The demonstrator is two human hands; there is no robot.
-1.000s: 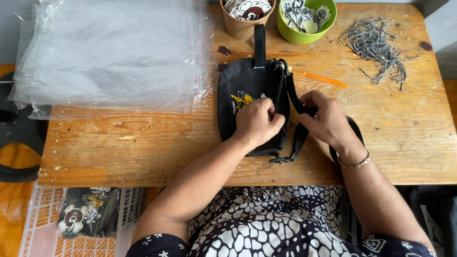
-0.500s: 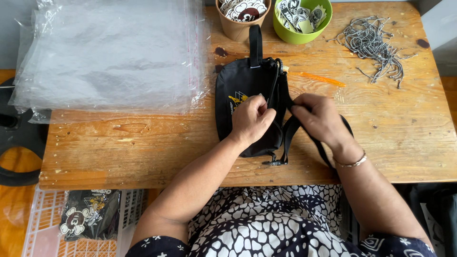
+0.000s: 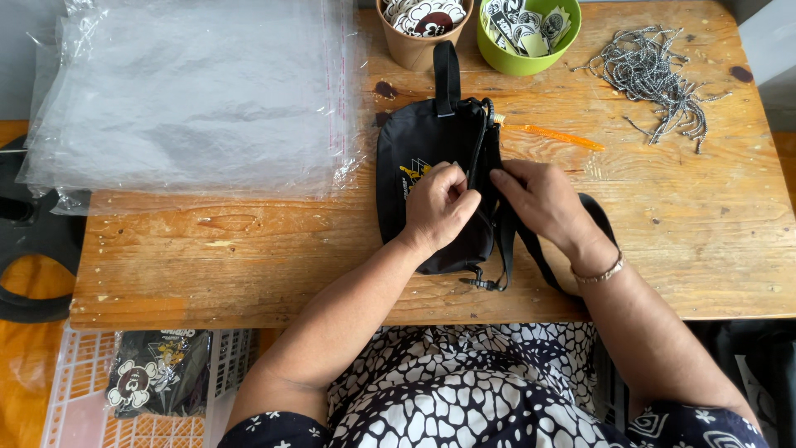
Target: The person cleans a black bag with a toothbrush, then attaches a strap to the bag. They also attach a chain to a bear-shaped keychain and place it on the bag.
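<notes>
A black fabric pouch bag [image 3: 419,149] with a small yellow and white print lies on the wooden table [image 3: 249,257], its top loop pointing away from me. My left hand [image 3: 438,207] rests on the bag's right half, fingers curled and pinching the fabric by the zip edge. Beside it, my right hand [image 3: 543,199] grips the bag's right edge where the black strap [image 3: 531,253] starts. That strap runs under my right wrist, which wears a thin bracelet. A black buckle [image 3: 481,282] hangs at the bag's near end.
A thick stack of clear plastic sleeves [image 3: 191,91] covers the table's left. At the back stand a brown cup of printed tags [image 3: 423,25] and a green bowl of tags [image 3: 526,33]. A heap of ball chains [image 3: 655,75] and an orange stick [image 3: 560,137] lie right. A white crate [image 3: 133,390] holds packed bags.
Both hands have shifted slightly along the bag's right edge, my right hand moving closer to the left one. The bag itself has stayed in place.
</notes>
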